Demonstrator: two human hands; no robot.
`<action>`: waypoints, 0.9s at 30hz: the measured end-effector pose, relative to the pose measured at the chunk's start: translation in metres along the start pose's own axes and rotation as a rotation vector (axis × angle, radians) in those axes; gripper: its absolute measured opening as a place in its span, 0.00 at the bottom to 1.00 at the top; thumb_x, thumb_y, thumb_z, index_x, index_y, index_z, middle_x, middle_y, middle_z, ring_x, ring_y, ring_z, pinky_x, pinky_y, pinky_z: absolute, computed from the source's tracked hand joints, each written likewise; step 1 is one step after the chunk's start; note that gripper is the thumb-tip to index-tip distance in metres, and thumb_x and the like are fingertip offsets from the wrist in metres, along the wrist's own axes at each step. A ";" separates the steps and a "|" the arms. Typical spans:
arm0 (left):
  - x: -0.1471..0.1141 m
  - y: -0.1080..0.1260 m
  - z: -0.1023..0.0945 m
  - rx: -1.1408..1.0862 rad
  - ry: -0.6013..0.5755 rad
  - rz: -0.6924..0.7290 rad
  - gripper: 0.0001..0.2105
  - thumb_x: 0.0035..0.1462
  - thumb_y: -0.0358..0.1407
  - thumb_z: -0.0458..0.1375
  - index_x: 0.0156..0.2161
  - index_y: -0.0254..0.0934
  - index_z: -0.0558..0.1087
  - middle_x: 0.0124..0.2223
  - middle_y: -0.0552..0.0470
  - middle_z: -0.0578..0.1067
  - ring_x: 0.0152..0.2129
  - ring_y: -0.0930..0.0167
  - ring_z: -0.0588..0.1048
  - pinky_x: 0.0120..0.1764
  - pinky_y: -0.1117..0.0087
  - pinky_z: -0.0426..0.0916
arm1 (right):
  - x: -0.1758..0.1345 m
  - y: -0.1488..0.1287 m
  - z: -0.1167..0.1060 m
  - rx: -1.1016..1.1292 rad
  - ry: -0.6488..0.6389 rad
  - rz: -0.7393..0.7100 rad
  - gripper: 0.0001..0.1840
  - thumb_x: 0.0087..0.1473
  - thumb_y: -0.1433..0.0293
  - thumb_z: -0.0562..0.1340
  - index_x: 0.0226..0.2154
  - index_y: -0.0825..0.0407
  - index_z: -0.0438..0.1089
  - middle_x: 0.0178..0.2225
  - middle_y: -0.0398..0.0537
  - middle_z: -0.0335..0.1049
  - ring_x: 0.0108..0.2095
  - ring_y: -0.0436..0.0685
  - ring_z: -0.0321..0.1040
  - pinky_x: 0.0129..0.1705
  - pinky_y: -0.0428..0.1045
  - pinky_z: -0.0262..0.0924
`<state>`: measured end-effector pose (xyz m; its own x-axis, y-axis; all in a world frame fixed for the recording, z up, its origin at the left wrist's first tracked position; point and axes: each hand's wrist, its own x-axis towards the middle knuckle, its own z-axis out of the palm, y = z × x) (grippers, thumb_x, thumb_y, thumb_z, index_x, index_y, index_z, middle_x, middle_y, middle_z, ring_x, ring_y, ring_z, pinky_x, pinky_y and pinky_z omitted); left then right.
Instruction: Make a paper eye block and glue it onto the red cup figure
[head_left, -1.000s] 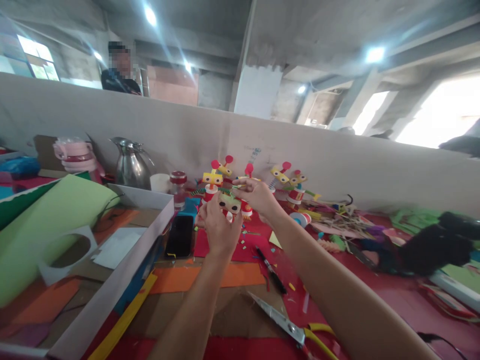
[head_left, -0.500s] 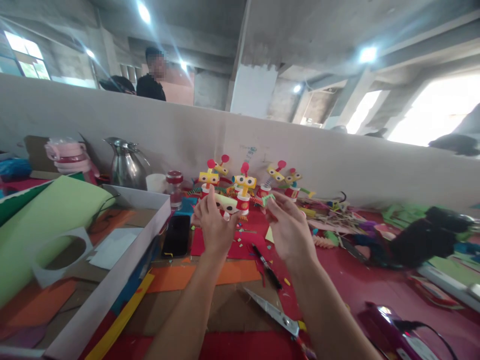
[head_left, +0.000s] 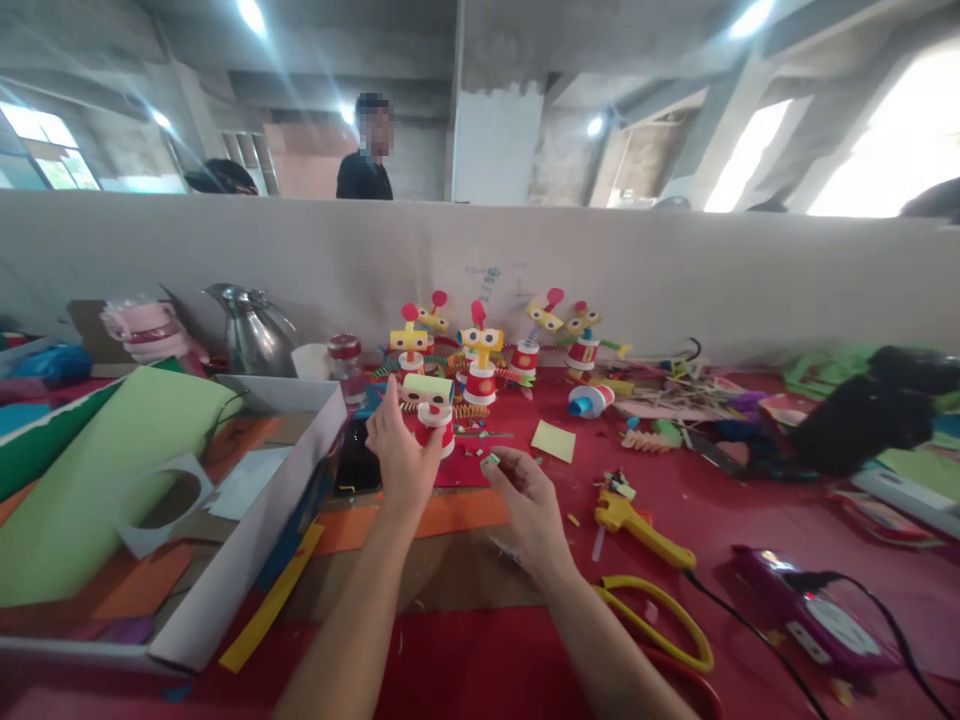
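Note:
My left hand (head_left: pixel 405 455) is closed around a small paper-cup figure (head_left: pixel 429 392), which stands upright. It has a pale green tube head with round eyes and a red-and-white cup body. A striped folded-paper arm (head_left: pixel 471 411) sticks out to its right. To the right and slightly lower, my right hand (head_left: pixel 529 505) pinches a small green paper piece (head_left: pixel 491 462) between thumb and fingertips, apart from the figure. Behind both hands stand several similar figures (head_left: pixel 480 345) with yellow heads and red discs on top. Scissors with yellow handles (head_left: pixel 667 610) lie partly hidden under my right forearm.
A yellow glue gun (head_left: pixel 649 535) with a cord lies right of my right hand, near a purple power strip (head_left: pixel 825 615). A cup figure (head_left: pixel 592 402) lies on its side. At left are a white box (head_left: pixel 247 575), a phone (head_left: pixel 356 460) and a metal jug (head_left: pixel 255 335).
My right hand has moved down and left, bringing the green piece nearer my left hand. The left hand keeps hold of the figure, now a little lower. The camera view has shifted, uncovering the glue gun.

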<state>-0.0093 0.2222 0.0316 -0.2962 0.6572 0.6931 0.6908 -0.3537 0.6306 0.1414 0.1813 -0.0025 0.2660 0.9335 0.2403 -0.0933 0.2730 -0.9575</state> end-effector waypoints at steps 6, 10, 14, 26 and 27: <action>-0.005 -0.011 -0.007 -0.178 0.058 -0.099 0.34 0.50 0.36 0.62 0.62 0.38 0.58 0.54 0.38 0.70 0.47 0.59 0.71 0.50 0.55 0.66 | -0.017 0.005 0.007 -0.481 -0.289 -0.165 0.09 0.50 0.71 0.63 0.37 0.48 0.74 0.33 0.46 0.77 0.33 0.57 0.72 0.37 0.51 0.64; -0.007 -0.019 -0.013 -0.241 0.092 -0.237 0.27 0.51 0.34 0.60 0.57 0.38 0.63 0.48 0.43 0.73 0.38 0.65 0.73 0.41 0.62 0.70 | -0.025 0.010 0.013 -0.596 -0.381 -0.241 0.13 0.50 0.76 0.62 0.39 0.48 0.75 0.35 0.47 0.77 0.36 0.58 0.72 0.39 0.50 0.64; -0.007 -0.023 -0.014 -0.219 0.103 -0.266 0.23 0.50 0.34 0.60 0.53 0.36 0.66 0.47 0.43 0.72 0.37 0.65 0.72 0.41 0.61 0.69 | -0.026 0.011 0.015 -0.565 -0.376 -0.229 0.12 0.51 0.75 0.62 0.40 0.49 0.74 0.35 0.47 0.77 0.35 0.58 0.72 0.40 0.51 0.64; -0.004 -0.033 -0.017 -0.302 0.168 -0.335 0.20 0.50 0.32 0.59 0.50 0.35 0.68 0.45 0.44 0.72 0.31 0.69 0.72 0.34 0.66 0.68 | -0.027 0.001 0.017 -0.130 -0.344 0.103 0.12 0.47 0.62 0.67 0.34 0.50 0.78 0.31 0.47 0.76 0.32 0.56 0.69 0.37 0.51 0.63; -0.004 -0.033 -0.016 -0.314 0.177 -0.343 0.20 0.49 0.32 0.60 0.50 0.35 0.68 0.45 0.45 0.73 0.30 0.70 0.72 0.34 0.67 0.68 | -0.025 0.002 0.015 -0.050 -0.336 0.176 0.14 0.47 0.59 0.67 0.34 0.51 0.77 0.30 0.47 0.76 0.31 0.55 0.69 0.37 0.50 0.63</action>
<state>-0.0419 0.2202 0.0133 -0.5975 0.6575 0.4591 0.3105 -0.3381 0.8884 0.1199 0.1620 -0.0080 -0.0806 0.9915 0.1023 -0.0608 0.0975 -0.9934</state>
